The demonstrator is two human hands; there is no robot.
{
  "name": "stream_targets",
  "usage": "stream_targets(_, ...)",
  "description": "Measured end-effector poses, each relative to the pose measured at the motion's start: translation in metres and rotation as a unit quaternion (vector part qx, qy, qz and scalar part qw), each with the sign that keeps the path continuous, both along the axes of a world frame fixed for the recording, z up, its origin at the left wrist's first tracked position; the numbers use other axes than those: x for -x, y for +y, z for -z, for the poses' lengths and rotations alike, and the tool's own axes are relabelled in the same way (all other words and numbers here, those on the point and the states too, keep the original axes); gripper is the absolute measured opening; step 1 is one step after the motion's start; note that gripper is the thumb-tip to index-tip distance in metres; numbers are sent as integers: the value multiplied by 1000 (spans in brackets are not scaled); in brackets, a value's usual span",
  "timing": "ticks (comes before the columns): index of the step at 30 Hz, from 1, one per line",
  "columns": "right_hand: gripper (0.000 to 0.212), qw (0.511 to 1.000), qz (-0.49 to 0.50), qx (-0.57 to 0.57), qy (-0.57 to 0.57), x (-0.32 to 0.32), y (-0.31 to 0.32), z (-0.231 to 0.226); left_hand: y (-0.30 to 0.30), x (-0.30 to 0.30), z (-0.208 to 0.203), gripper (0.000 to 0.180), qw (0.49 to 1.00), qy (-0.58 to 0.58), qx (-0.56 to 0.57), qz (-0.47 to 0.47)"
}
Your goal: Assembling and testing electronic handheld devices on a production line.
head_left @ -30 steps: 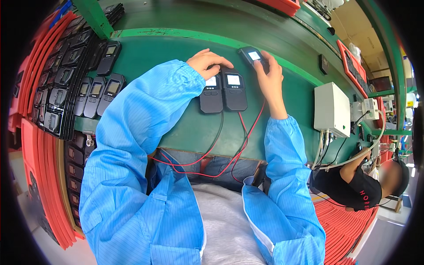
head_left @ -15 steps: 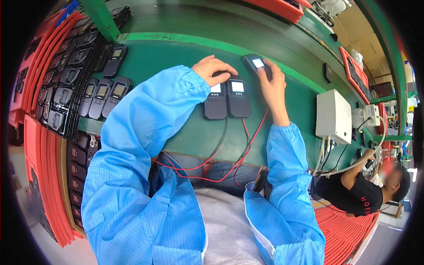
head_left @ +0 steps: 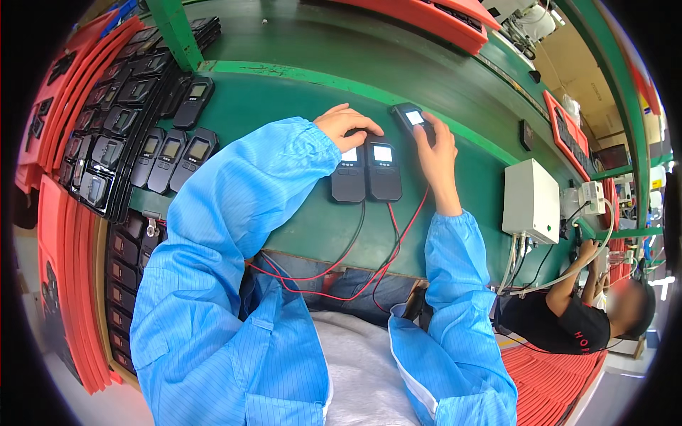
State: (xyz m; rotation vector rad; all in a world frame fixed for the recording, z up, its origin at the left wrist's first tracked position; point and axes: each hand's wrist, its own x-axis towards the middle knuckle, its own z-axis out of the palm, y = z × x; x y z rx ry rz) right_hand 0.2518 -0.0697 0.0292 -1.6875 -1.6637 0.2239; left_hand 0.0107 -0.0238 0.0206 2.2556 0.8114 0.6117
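Observation:
Two black handheld meters, a left one and a right one, lie side by side on the green bench with lit white screens. Over their top ends rests my left hand, fingers loosely spread, thumb and forefinger apart. Its fingertips hide part of the left screen. My right hand is closed around a third black handheld meter, tilted, its screen lit too; thumb and fingers cover its lower part. Red and black leads run from the meters toward the bench's near edge.
More meters stand at the left beside stacked black trays and red trays. A white control box with cables sits at the right. A co-worker in black is beyond it. A green rail crosses behind.
The view has shifted slightly, so the bench things appear a little lower. Both hands keep about the same places on the meters. The co-worker's arms have moved.

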Motion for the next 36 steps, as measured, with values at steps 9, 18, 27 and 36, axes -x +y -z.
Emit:
stream_targets(9,38,1000,-1,7,9,0,-1,-3,-3,-1,-6,27,1000,15,-7,-1)
stream_targets(18,38,1000,-2,-5,-2,2,-2,-3,-3,-1,-5,29,1000,6,2,4)
stream_targets(27,38,1000,0,-1,-21,1,-3,-5,-3,1,-9,35,1000,20,3,2)
stream_targets(36,39,1000,-1,-5,-21,1,-2,-4,-2,2,-4,34,1000,14,5,6)
